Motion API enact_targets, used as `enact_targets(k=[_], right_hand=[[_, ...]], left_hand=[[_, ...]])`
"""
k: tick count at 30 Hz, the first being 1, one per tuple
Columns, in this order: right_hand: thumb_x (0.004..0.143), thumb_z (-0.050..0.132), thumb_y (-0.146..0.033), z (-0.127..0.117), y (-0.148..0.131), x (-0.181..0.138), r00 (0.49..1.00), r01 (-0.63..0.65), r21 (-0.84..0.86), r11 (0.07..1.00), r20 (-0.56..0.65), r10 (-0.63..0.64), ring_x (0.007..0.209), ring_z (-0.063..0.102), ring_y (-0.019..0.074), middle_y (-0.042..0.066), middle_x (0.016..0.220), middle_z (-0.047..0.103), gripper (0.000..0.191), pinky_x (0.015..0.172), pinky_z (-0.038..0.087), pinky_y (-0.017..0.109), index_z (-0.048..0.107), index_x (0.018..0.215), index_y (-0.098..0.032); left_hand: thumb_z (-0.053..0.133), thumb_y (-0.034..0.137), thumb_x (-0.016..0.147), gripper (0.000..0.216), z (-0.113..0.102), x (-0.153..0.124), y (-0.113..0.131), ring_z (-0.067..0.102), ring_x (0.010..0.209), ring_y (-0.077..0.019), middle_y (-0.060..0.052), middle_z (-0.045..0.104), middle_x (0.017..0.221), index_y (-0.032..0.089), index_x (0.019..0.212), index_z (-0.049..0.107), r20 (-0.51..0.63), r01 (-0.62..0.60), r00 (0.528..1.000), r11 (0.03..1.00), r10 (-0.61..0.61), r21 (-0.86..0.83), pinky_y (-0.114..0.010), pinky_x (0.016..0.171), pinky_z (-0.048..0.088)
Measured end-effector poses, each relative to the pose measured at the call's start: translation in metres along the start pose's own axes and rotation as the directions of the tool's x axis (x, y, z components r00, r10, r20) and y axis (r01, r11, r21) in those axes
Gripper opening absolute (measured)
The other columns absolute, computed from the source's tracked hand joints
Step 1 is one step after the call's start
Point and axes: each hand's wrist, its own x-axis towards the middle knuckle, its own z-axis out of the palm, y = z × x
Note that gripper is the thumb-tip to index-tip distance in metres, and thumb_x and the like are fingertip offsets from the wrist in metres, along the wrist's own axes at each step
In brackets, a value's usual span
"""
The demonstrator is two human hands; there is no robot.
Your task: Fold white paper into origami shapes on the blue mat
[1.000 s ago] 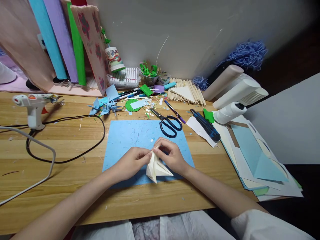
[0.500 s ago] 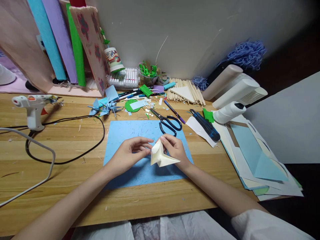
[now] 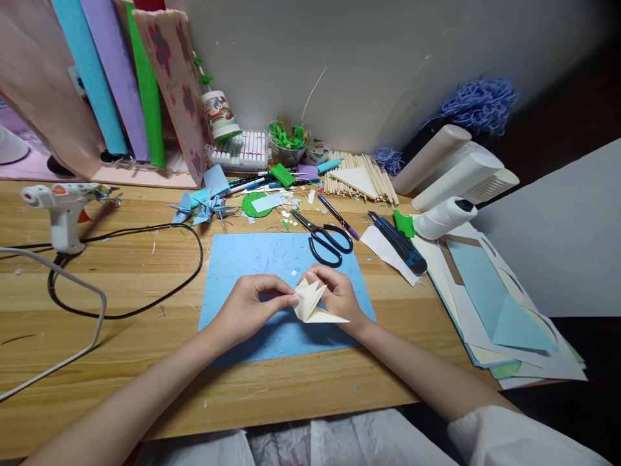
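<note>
A cream folded paper piece (image 3: 310, 304) is held just above a light blue sheet (image 3: 252, 259) on the wooden desk (image 3: 145, 272). My left hand (image 3: 250, 307) pinches its left edge with fingertips pressed together. My right hand (image 3: 339, 298) grips its right side from behind, fingers curled round the paper. A pointed flap sticks out toward the lower right.
Black scissors (image 3: 325, 239) lie just beyond the hands. A glue gun (image 3: 61, 207) with a black cord (image 3: 145, 298) stands at left. A utility knife (image 3: 400, 243), wooden sticks (image 3: 359, 175), paper stack (image 3: 495, 304) and rolls (image 3: 446, 162) fill the right. Blue paper cranes (image 3: 206, 207) sit behind.
The folded paper turned and dropped lower between the hands. My left hand closed in and pinched its left edge again, after being slightly off it half a second ago.
</note>
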Motion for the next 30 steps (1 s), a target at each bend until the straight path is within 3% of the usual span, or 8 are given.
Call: enact_targets(k=[8,11,15,19,25,30], right_hand=[[0.083,0.049,-0.039,0.001,0.0,0.001,0.998,-0.045,0.03,0.999,-0.033,0.046,0.055,0.045,0.0105,-0.001,0.061,0.048,0.03,0.051,0.037,0.022,0.051,0.063,-0.017],[0.084,0.045,-0.042,0.001,0.001,0.001,0.996,-0.091,0.132,0.987,0.025,0.088,0.053,0.045,0.0105,-0.001,0.062,0.05,0.031,0.049,0.037,0.022,0.056,0.07,-0.016],[0.086,0.035,-0.05,-0.001,0.003,0.001,0.982,-0.17,0.295,0.94,0.131,0.136,0.057,0.052,0.0123,0.003,0.068,0.056,0.044,0.05,0.041,0.023,0.061,0.084,-0.015],[0.08,0.045,-0.052,-0.006,0.005,0.004,0.973,-0.181,0.298,0.937,0.191,0.127,0.059,0.053,0.012,0.003,0.073,0.059,0.042,0.053,0.044,0.023,0.062,0.088,-0.015],[0.083,0.044,-0.047,-0.008,0.006,0.007,0.981,-0.175,0.297,0.939,0.138,0.14,0.062,0.055,0.0115,0.004,0.076,0.058,0.038,0.054,0.046,0.022,0.064,0.087,-0.015],[0.072,0.064,-0.039,-0.008,0.003,0.007,0.989,-0.125,0.223,0.967,0.105,0.103,0.063,0.055,0.0106,0.002,0.078,0.06,0.026,0.056,0.048,0.022,0.064,0.087,-0.018]], left_hand=[[0.06,0.03,0.073,0.019,0.003,0.003,-0.006,0.061,0.067,-0.0143,-0.004,0.066,0.071,0.012,0.075,0.061,0.049,0.118,0.993,0.947,-0.109,-0.298,-0.027,0.067,0.049],[0.061,0.03,0.072,0.019,0.005,0.004,-0.008,0.06,0.065,-0.0136,-0.003,0.064,0.068,0.011,0.073,0.059,0.065,0.145,0.989,0.933,-0.131,-0.329,-0.027,0.066,0.049],[0.064,0.027,0.068,0.02,0.004,0.004,-0.009,0.06,0.062,-0.013,-0.002,0.063,0.065,0.012,0.079,0.055,0.006,0.142,0.989,0.951,-0.146,-0.275,-0.025,0.062,0.047],[0.063,0.024,0.069,0.023,0.003,0.002,-0.006,0.06,0.063,-0.013,0.0,0.063,0.065,0.014,0.087,0.053,-0.095,0.063,0.992,0.984,-0.079,-0.167,-0.024,0.062,0.045],[0.06,0.022,0.071,0.02,0.001,-0.001,-0.001,0.059,0.063,-0.012,0.002,0.062,0.064,0.016,0.087,0.052,-0.17,-0.006,0.985,0.998,-0.005,-0.061,-0.025,0.067,0.046],[0.057,0.02,0.074,0.018,0.002,-0.003,0.002,0.058,0.064,-0.0115,0.002,0.061,0.065,0.017,0.09,0.051,-0.226,-0.069,0.971,0.997,0.076,0.039,-0.024,0.069,0.045]])
